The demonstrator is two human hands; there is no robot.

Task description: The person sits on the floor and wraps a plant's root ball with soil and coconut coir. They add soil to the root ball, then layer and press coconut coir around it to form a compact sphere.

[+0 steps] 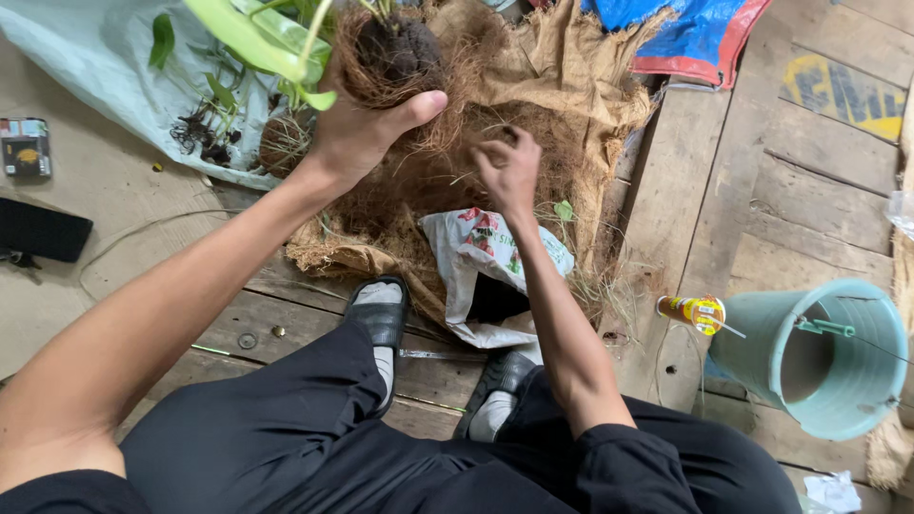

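Observation:
My left hand point(357, 128) grips a plant's root ball point(395, 52) wrapped in brown coconut fibre, held up over a burlap sack point(562, 71). Green leaves point(262, 38) stick out to the left of the ball. My right hand point(509, 171) hangs lower and to the right, fingers pinched on a few thin fibre strands above the loose fibre pile point(419, 190). A white printed plastic bag point(486, 262) lies just below that hand, near my sandalled feet point(381, 319).
A teal bucket point(852, 390) stands at the right on wooden planks, a small yellow spool point(695, 312) beside it. Small plants point(214, 124) lie on a pale sheet at upper left. A black phone point(38, 228) and a small box point(24, 146) lie far left. A blue tarp point(685, 29) is at the top.

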